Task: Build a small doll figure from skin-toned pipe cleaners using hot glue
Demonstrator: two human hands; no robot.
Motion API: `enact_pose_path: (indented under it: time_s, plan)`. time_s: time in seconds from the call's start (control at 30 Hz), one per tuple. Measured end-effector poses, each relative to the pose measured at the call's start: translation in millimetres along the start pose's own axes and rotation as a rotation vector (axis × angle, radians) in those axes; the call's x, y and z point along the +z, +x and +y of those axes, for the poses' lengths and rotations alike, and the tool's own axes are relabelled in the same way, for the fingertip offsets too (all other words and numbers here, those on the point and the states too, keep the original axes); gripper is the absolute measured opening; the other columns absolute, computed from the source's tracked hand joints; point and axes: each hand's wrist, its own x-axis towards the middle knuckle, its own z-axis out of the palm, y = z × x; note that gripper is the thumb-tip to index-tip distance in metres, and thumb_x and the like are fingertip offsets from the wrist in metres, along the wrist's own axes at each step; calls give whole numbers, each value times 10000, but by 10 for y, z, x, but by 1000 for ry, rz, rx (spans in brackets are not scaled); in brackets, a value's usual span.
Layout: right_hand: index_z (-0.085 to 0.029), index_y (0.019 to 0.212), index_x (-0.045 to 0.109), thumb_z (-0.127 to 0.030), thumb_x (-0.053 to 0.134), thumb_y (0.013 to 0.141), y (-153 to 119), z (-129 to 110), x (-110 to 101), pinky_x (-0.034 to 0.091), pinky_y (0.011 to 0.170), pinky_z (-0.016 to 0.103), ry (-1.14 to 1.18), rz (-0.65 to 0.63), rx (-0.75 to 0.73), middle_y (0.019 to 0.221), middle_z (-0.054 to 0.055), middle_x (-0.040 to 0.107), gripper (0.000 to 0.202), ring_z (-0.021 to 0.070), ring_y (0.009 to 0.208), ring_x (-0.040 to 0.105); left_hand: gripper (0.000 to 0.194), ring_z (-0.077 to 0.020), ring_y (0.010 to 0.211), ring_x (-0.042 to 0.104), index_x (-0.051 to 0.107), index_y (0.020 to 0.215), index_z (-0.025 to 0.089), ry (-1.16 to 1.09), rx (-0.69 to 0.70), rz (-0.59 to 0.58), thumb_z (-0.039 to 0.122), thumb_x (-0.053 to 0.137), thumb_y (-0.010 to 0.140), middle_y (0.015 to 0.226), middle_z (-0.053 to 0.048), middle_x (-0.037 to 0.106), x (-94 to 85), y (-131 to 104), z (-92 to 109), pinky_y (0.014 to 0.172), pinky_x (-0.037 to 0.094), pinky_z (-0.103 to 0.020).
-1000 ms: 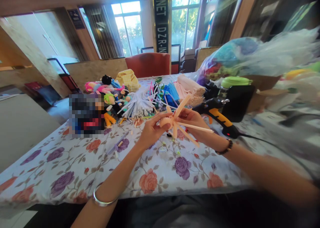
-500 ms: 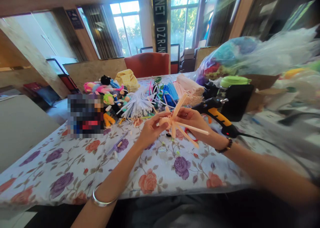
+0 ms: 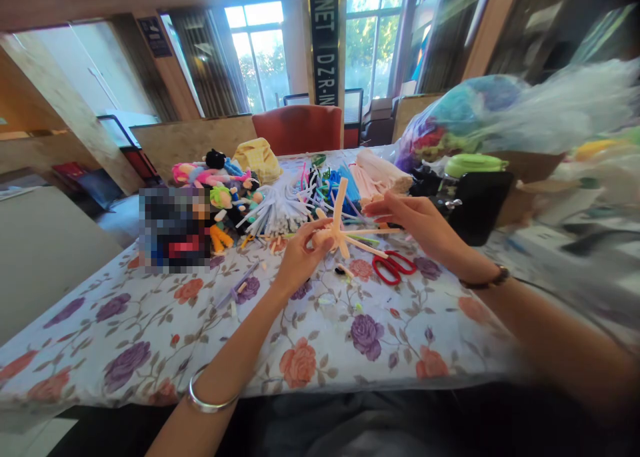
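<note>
Peach stems (image 3: 339, 207) are gripped by the left hand (image 3: 300, 257) (right hand (image 3: 424, 227) open); their joint is best held steady.

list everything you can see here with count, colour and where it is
peach strip piece: one, peach, in the left hand
scissors: one pair, red handles, table, right of centre
white stems: one bundle, mid-table
blue stems: one bunch, beside the white
pale pink bundle: one, beside the blue
dolls: several, mixed colours, table's far left
fabric-like bundle: one, yellow, behind the dolls
clear bag: one, colourful contents, far right
dark slab: one, black, right
tablecloth: one, white with flowers
chair: one, red, beyond the table
blurred patch: contents unclear, left
left hand: one, centre, silver bangle
right hand: one, right of centre, dark bracelet
</note>
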Motion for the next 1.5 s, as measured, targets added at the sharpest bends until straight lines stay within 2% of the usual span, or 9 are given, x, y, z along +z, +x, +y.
enact_pose_path:
  time_s: [0.1,0.23,0.4,0.6,0.77,1.07,1.2,1.37,1.5]
  plan:
    - [-224,885,738,-481,509,860,-25,-29,16,495,782,345,-382,7,-225,920,39,717,345,217,867,654,421,-225,1070,575,618,1135,198,46,10,-9,375,646,754,1102,-94,646,5,-5,-4,937,442,-354]
    - [-165,937,709,-291,523,887,-108,-6,204,493,827,354,-816,-63,-539,975,83,706,231,221,919,645,426,-226,1054,581,609,1156,191,119,-4,-38,368,630,769,1117,-103,638,21,-23,31,941,427,-351]
    - [-98,1030,651,-212,578,854,-185,59,388,500,820,388,-1131,-151,-688,998,124,692,222,245,929,640,447,-209,1000,596,589,1173,196,21,-43,-81,358,644,760,1075,-95,645,48,-35,14,922,432,-338]
    - [-116,1060,605,-94,530,856,-192,120,380,514,779,341,-1126,-189,-679,984,113,686,218,208,891,651,531,-183,937,607,546,1185,189,-248,-147,-130,356,699,705,1045,-79,638,90,-63,-8,884,455,-321]
    - [-101,1083,584,8,503,810,-197,126,367,509,789,366,-1103,-233,-673,1002,130,675,305,230,934,639,551,-165,890,616,504,1171,224,-428,-251,-230,363,719,684,1013,-46,643,108,-81,52,825,484,-312]
    - [-155,1081,580,-19,544,794,-171,158,323,484,742,341,-1111,-292,-689,941,82,678,320,213,853,633,318,-110,671,586,681,883,154,-172,-205,-126,416,680,703,815,-36,677,49,-38,67,646,448,-214]
    - [-164,1105,566,-3,528,785,-163,181,324,484,756,336,-1055,-345,-718,969,87,673,360,203,869,636,320,-114,651,586,705,897,163,-152,-192,-87,390,707,672,765,-23,687,21,-25,68,630,436,-213]
    - [-138,1100,557,34,456,762,-169,152,344,508,741,330,-962,-438,-708,1014,102,671,392,197,876,654,273,-135,743,611,726,855,166,-294,-185,-108,361,714,663,810,-38,700,9,-14,75,724,451,-237]
    - [-138,1133,532,50,439,743,-172,123,342,513,775,311,-911,-479,-727,1051,98,661,444,183,938,644,280,-126,653,597,726,748,161,-477,-231,-126,360,785,560,705,-34,684,-3,-2,80,683,456,-248]
